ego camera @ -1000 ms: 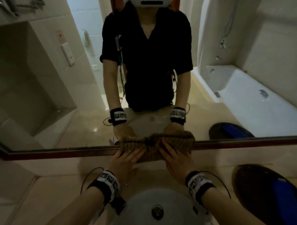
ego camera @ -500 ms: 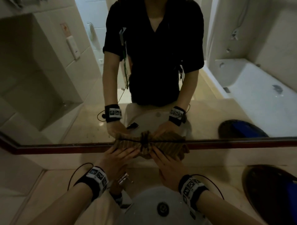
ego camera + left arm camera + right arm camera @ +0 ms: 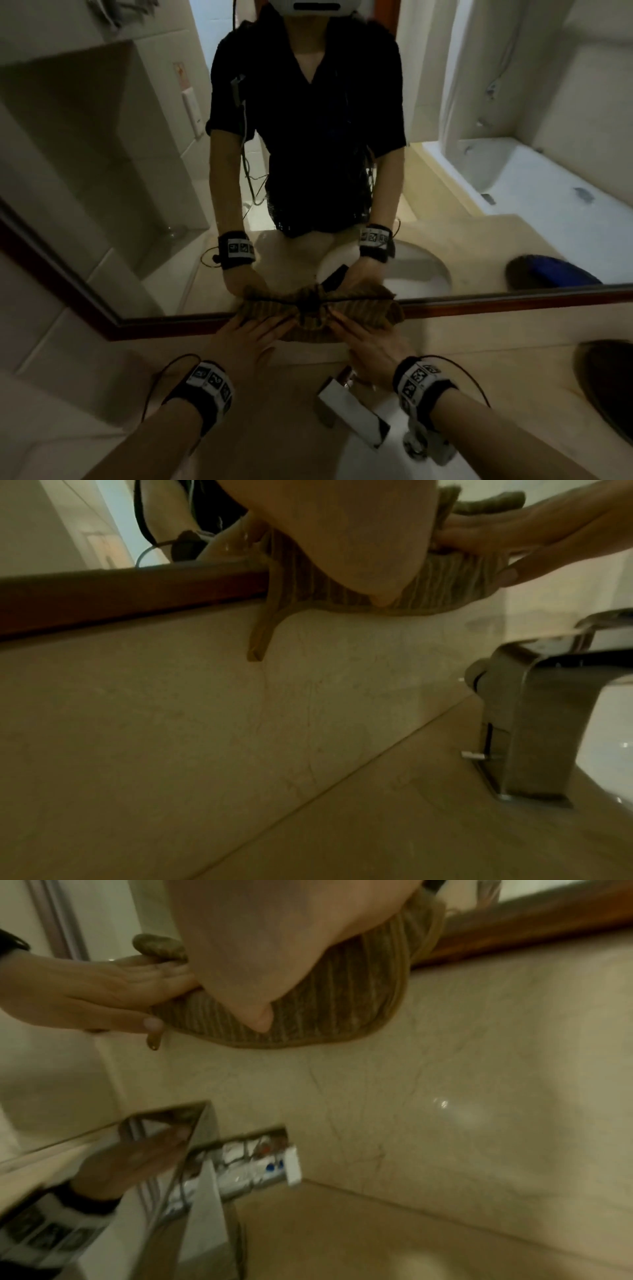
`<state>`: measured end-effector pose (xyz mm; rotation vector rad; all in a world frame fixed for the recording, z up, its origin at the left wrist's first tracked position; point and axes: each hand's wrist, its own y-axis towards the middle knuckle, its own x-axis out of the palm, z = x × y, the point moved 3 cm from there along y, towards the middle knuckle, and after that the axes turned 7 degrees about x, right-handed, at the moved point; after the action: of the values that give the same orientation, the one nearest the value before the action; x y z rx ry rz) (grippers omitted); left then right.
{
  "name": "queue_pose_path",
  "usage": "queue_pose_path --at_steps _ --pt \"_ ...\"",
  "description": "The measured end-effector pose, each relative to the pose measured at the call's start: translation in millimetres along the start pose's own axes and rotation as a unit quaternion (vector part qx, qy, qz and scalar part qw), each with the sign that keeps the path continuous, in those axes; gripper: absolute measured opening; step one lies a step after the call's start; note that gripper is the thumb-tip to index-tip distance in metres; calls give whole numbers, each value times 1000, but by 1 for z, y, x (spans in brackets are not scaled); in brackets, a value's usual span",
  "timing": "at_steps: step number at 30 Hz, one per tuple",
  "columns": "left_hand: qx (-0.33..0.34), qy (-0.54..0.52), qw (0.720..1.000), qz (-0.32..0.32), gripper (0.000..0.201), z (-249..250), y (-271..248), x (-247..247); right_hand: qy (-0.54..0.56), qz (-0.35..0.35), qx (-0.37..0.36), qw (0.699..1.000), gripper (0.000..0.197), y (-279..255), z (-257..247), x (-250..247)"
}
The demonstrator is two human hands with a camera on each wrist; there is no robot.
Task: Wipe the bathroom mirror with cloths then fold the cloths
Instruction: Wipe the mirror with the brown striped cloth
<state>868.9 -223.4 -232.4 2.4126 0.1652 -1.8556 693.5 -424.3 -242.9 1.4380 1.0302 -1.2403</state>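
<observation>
A brown striped cloth (image 3: 308, 329) lies against the bottom edge of the mirror (image 3: 137, 205), over its dark wooden frame (image 3: 496, 306), bunched in the middle. My left hand (image 3: 257, 330) presses flat on its left half and my right hand (image 3: 359, 337) on its right half, fingers straight. In the left wrist view my left hand (image 3: 342, 534) covers the cloth (image 3: 298, 588), with a corner hanging down. The right wrist view shows my right hand (image 3: 274, 947) on the cloth (image 3: 325, 1015). Whether it is one cloth or two I cannot tell.
A chrome faucet (image 3: 352, 416) stands just under my right wrist, above the white sink (image 3: 370, 459). Beige stone counter (image 3: 291, 411) runs below the frame. A dark round object (image 3: 606, 380) sits at the counter's right end. The mirror reflects a person and a bathtub (image 3: 548, 192).
Both hands and the cloth have slid a little to the left along the mirror's bottom edge, away from above the sink. The hands stay flat on the cloth.
</observation>
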Motion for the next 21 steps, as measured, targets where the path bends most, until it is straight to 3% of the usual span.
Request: queue_pose_path --at_steps 4,7,11,14,18,21 --pt "26 0 995 96 57 -17 12 -43 -72 49 16 996 79 5 1 -46" --pt "18 34 982 187 50 -36 26 -109 -95 78 17 992 68 15 10 -98" --pt "-25 96 948 303 56 -61 41 -211 -98 260 43 960 60 37 13 -201" --pt "-77 134 925 348 62 -74 51 -268 -92 332 79 935 60 54 7 -263" --pt "-117 133 918 354 65 -68 55 -271 -80 357 104 925 63 62 -3 -270" --pt "-102 114 934 323 63 -51 53 -225 -87 316 61 943 61 60 -14 -220"
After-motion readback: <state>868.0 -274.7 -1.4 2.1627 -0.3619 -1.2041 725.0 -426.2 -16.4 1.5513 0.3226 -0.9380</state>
